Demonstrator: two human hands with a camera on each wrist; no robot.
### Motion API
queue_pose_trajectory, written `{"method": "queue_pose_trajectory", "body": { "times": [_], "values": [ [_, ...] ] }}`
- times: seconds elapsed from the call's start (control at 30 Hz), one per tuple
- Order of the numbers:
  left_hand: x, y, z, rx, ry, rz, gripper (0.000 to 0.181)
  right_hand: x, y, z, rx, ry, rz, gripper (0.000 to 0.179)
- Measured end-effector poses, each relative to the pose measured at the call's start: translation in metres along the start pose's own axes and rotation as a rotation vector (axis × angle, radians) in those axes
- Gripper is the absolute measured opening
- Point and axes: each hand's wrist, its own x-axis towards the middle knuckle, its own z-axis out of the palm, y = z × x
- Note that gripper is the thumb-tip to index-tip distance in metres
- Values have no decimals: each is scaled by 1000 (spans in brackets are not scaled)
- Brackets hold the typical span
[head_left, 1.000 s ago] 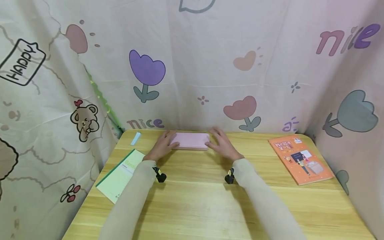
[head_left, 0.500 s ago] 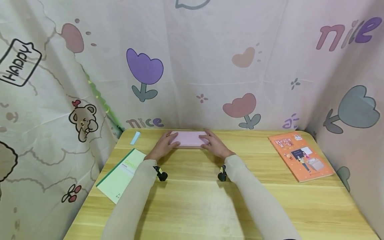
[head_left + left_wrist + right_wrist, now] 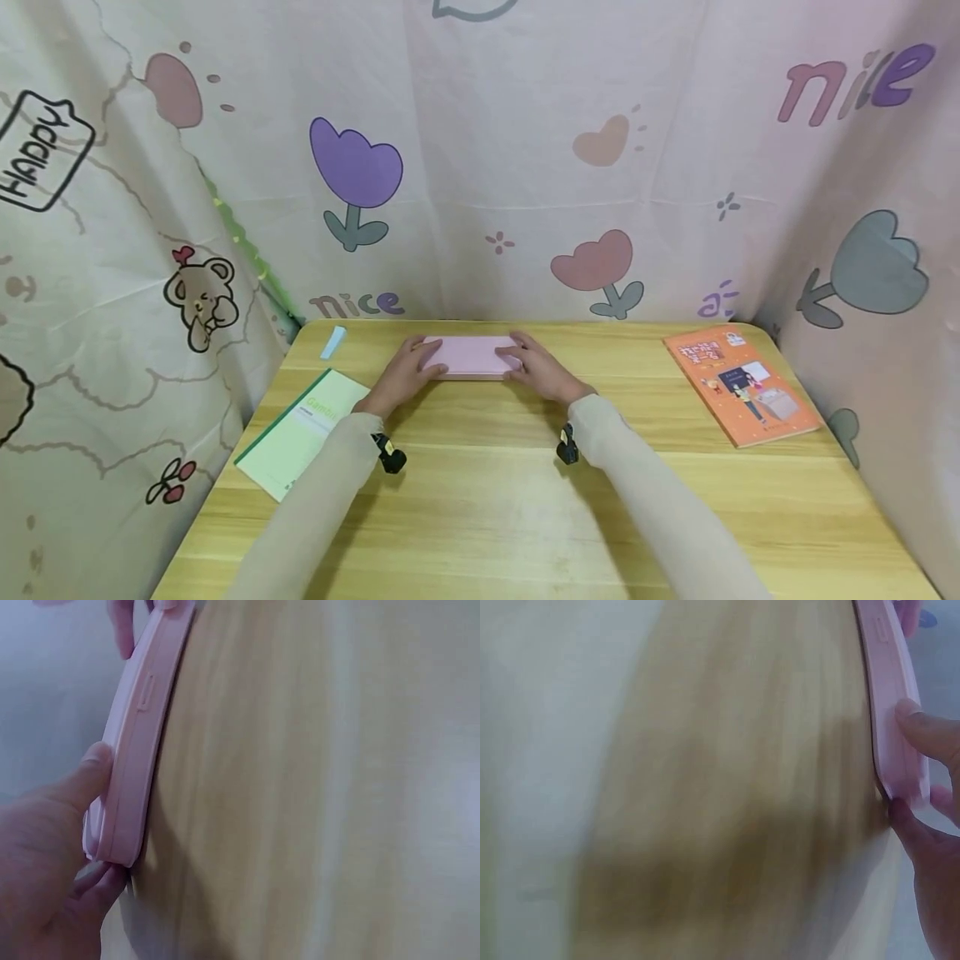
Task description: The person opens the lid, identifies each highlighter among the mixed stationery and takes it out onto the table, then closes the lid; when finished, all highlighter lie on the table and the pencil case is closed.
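A flat pink pencil case [image 3: 476, 357] with rounded corners lies lengthwise close to the table's back edge. A small clasp [image 3: 147, 691] shows on its front side in the left wrist view. My left hand [image 3: 402, 375] grips its left end, thumb on the front edge and fingers around the end. At the opposite end my right hand [image 3: 547, 373] holds it the same way, a finger over the top and the thumb at the front. In the right wrist view the right thumb [image 3: 922, 727] presses on the case's side and another finger sits under its corner.
A green notebook [image 3: 288, 446] lies at the left, partly covered by the left sleeve [image 3: 315, 492]. Behind it is a small light-blue strip [image 3: 333, 342]. An orange book [image 3: 742, 387] lies at the right. A printed curtain [image 3: 480, 167] hangs behind the wooden table [image 3: 480, 517].
My right hand has come left and closed onto the pencil case's right end. The case has shifted slightly toward me from the back edge, both hands holding it.
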Motion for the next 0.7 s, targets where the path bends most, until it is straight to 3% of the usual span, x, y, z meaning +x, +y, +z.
{"method": "queue_pose_trajectory", "body": {
  "times": [0.2,0.4,0.7],
  "values": [
    [-20,4,4,16,10,16,65,-15,-2,2,-21,-17,-40,53],
    [-38,8,10,5,1,-9,65,-33,-5,5,-24,-15,-59,52],
    [-64,16,19,19,13,24,65,-62,-11,8,-44,11,-108,52]
  ]
}}
